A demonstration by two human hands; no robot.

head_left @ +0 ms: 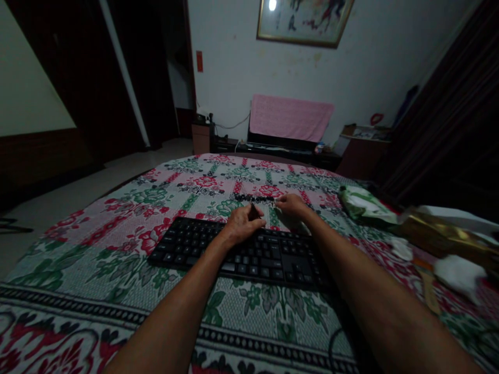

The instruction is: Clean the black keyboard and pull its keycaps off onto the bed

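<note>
A black keyboard (183,244) lies flat on the flowered cloth, partly covered by my forearms. Over its back edge, my left hand (241,224) is closed, thumb and fingers pinching a small dark piece (254,210) whose kind I cannot make out. Beyond the keyboard, several small black pieces (253,198), which look like keycaps, sit in a row on the cloth. At the right end of that row is my right hand (290,204), fingers pinched together. Whatever those fingertips hold is too small to name.
On the right lie a green-and-white packet (366,205), a gold box (440,234), crumpled white tissue (458,272) and a flat wooden-looking strip (429,291). A dark cable (331,345) curls near the front. A pink towel (290,117) drapes over a screen at the far wall.
</note>
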